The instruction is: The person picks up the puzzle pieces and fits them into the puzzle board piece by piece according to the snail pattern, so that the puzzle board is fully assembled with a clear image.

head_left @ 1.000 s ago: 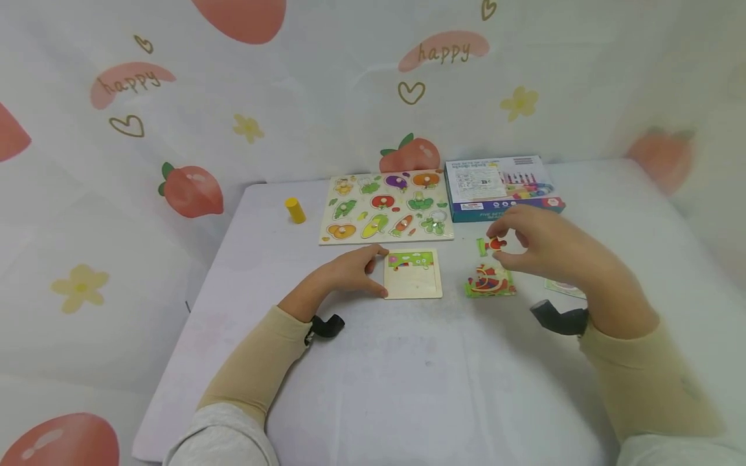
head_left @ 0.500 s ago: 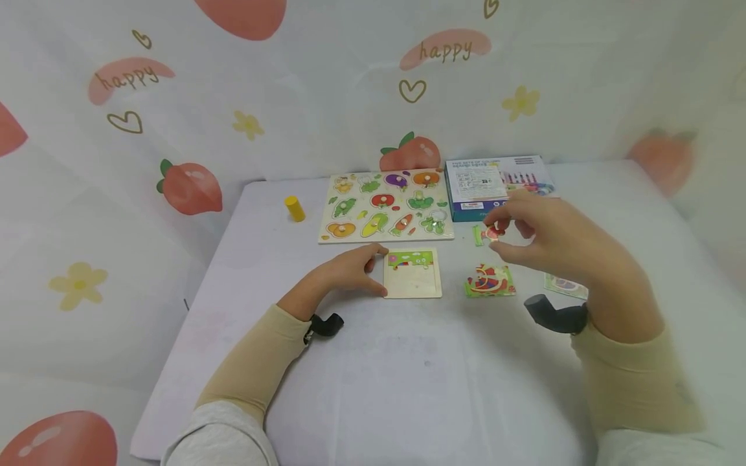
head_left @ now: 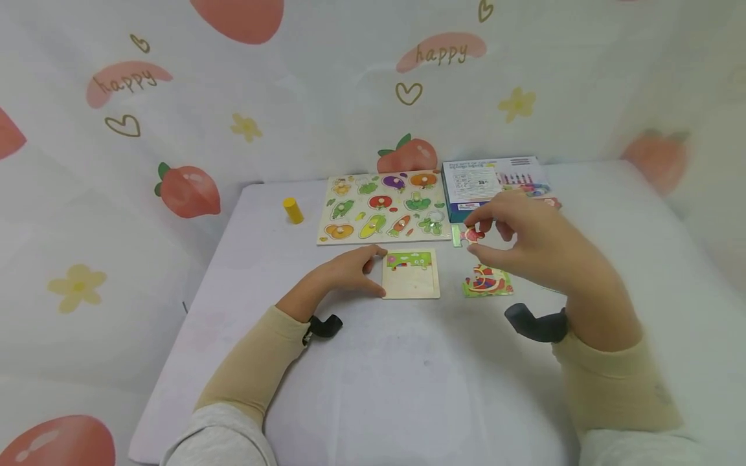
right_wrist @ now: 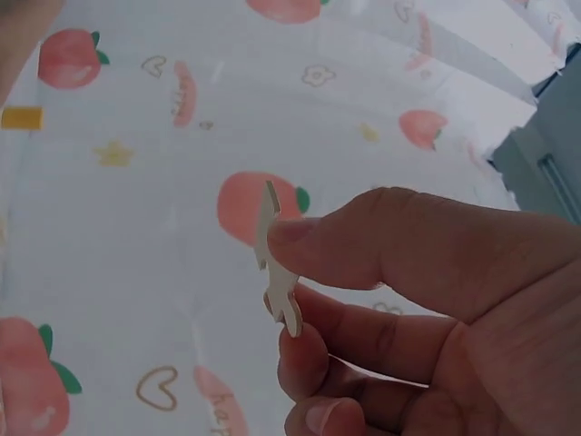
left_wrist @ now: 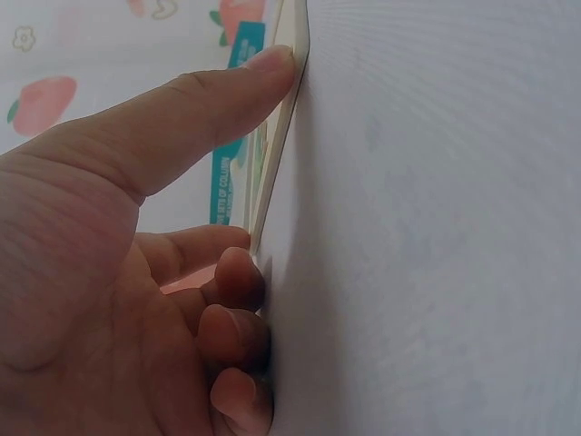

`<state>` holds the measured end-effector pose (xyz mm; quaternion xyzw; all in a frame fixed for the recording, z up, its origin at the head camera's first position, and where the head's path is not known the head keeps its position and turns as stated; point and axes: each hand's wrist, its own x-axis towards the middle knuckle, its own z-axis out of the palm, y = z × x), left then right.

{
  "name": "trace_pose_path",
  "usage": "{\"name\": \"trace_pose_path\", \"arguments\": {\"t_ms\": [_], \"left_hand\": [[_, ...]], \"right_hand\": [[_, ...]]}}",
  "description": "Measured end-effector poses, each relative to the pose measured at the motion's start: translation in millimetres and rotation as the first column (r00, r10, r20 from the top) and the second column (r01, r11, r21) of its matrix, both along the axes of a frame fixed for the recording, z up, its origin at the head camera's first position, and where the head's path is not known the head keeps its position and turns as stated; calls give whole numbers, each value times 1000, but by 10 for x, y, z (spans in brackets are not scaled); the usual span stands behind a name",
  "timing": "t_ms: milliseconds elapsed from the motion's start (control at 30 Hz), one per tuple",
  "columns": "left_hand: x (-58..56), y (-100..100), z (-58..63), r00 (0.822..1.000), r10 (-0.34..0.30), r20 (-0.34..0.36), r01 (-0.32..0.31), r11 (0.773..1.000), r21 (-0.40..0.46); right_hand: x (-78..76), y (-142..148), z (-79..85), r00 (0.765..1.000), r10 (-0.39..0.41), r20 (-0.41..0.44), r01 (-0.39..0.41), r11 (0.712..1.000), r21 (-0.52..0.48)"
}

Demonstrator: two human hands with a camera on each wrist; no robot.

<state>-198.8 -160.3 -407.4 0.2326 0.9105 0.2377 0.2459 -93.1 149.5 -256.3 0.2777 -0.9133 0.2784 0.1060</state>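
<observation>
A small square wooden puzzle tray [head_left: 408, 285] lies flat on the table, with printed green pieces filling its far strip and bare wood below. My left hand [head_left: 350, 270] holds its left side, thumb [left_wrist: 272, 68] at the near corner and index finger at the far one. Between thumb and fingers, my right hand [head_left: 527, 239] pinches a red and green jigsaw piece [head_left: 457, 235], raised to the right of the tray. The right wrist view shows the piece's pale bare edge and back [right_wrist: 283, 283]. Below that hand lies a group of red and green jigsaw pieces [head_left: 488, 283].
Behind the tray lies a vegetable peg puzzle board [head_left: 381, 208]. A flat teal and white box [head_left: 473, 184] sits beside it, partly behind my right hand. A yellow cylinder [head_left: 293, 211] is at the far left of the white-covered table [head_left: 373, 388]. A printed curtain hangs behind.
My right hand has moved left and slightly away with the jigsaw piece, toward the tray's side. The left hand and the tray have stayed in place.
</observation>
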Motion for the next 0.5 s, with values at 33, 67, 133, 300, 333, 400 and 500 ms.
{"name": "trace_pose_path", "arguments": {"t_ms": [33,67,133,300,333,400,500], "left_hand": [[1,-3,1,1000,0,1,0,1000,2],[1,-6,1,1000,-2,-1,2,1000,2],[-1,-8,-1,1000,-5,-6,5,1000,3],[-3,-13,-2,1000,-16,-19,16,1000,8],[-4,-14,-2,1000,-16,-18,16,1000,8],[-2,-14,0,1000,-16,-14,16,1000,9],[-3,-15,-6,1000,-18,-12,18,1000,6]], "right_hand": [[3,-24,-9,1000,7,-7,-7,1000,-9],[5,-52,-15,1000,18,-12,-18,1000,-15],[13,-110,-22,999,27,-18,-27,1000,-15],[19,-243,-54,1000,31,1,-31,999,-13],[17,-265,-65,999,33,6,-32,999,-16],[13,-309,-84,999,29,29,-29,999,-14],[11,-372,-102,998,18,65,-17,1000,-5]]}}
